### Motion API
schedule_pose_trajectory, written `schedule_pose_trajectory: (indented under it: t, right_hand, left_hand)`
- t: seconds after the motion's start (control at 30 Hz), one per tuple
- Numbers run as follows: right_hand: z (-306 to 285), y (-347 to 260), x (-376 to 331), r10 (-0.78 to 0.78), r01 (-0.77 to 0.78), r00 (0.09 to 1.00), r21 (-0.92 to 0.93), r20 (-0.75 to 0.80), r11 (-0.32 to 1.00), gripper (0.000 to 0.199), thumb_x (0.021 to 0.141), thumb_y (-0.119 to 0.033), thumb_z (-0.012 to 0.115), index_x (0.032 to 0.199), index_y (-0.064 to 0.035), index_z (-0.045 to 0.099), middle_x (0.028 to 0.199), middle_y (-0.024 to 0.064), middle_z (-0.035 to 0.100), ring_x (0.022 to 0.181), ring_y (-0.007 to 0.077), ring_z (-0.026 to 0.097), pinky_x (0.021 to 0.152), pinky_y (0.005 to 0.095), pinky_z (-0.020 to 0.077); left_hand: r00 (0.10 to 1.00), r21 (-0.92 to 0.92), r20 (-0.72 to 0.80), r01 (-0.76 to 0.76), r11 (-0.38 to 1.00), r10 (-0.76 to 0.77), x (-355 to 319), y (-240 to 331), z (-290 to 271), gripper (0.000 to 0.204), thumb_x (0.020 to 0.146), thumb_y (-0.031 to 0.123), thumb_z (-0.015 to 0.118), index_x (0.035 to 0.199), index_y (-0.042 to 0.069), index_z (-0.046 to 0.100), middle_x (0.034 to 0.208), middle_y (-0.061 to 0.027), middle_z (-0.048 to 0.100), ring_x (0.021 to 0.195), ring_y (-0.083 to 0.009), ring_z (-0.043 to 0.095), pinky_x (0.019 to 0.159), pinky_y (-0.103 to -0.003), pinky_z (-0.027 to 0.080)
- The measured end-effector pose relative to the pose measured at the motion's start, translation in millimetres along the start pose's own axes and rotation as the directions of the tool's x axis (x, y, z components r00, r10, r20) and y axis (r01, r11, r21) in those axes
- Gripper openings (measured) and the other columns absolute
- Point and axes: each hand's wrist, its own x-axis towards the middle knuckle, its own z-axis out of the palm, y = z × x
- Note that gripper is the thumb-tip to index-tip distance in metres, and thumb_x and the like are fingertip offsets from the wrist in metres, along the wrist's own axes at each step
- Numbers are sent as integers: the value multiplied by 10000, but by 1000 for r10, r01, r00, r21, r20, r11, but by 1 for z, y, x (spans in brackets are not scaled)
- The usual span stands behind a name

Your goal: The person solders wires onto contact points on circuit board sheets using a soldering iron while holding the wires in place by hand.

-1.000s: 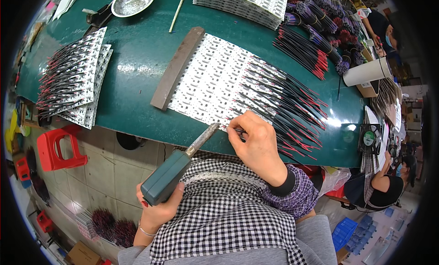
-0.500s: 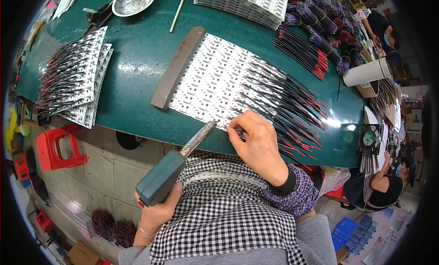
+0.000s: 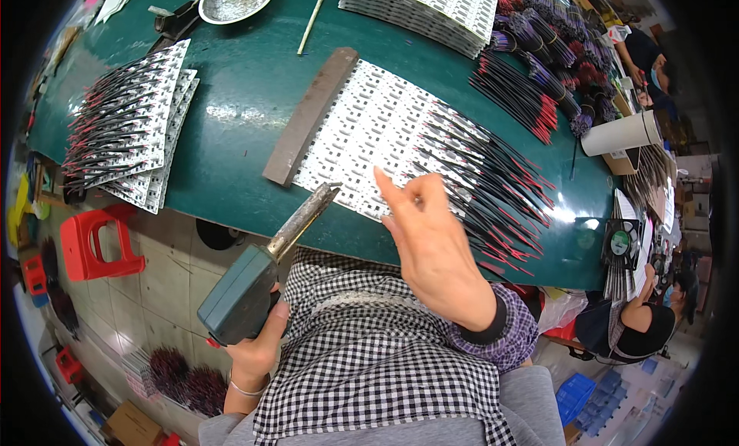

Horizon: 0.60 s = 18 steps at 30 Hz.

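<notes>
In my left hand (image 3: 258, 350) is a soldering gun (image 3: 240, 296) with a dark green body, the fingers closed round its handle. Its metal barrel points up and right, the tip by the near edge of a white circuit board panel (image 3: 366, 126). Over the panel's near right corner is my right hand (image 3: 446, 265), index finger stretched out and thumb apart. I see nothing held in it, though the curled fingers are partly hidden. Rows of black wires with red ends (image 3: 500, 196) fan rightward from the panel's right half. A brown bar (image 3: 312, 115) lies along its left edge.
Wired panels (image 3: 131, 122) are stacked at left. Along the back are a metal bowl (image 3: 235, 1), a thin stick (image 3: 313, 18), a pile of bare panels (image 3: 419, 15) and wire bundles (image 3: 512, 92). A small fan (image 3: 620, 242) stands right; a red stool (image 3: 100, 242) is below left. Other people sit at right.
The soldering gun has drawn back left and down, away from the wires. My right hand has lifted off the panel edge, its pinched fingers now opened and the index finger extended.
</notes>
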Motion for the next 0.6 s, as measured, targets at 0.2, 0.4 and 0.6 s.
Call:
schedule_pose_trajectory:
  t: [0.2,0.4,0.6]
  right_hand:
    - [22,12,2,41,-41,999,90,-6,995,224,869,63,632,1086,17,658,849,119,560,731,241,599,667,353,494]
    - [29,13,4,107,-100,993,127,-49,987,69,856,0,649,885,-31,595,815,123,574,645,338,614,582,419,476]
    - [31,15,5,96,-90,994,100,-61,991,56,861,-7,650,881,-34,605,813,124,572,647,335,616,577,417,475]
  left_hand:
    - [1000,24,-26,13,1000,-13,0,-4,-2,369,799,-64,740,1159,-58,662,1092,-132,705,967,-181,674,846,-297,535]
    - [982,207,139,-155,966,128,2,-4,-6,424,823,-52,736,1230,-39,622,1099,-118,691,857,-154,650,747,-277,528]
    - [975,234,216,-106,967,55,3,0,-5,385,834,-21,757,1201,-37,642,1104,-97,696,964,-144,642,838,-282,516]
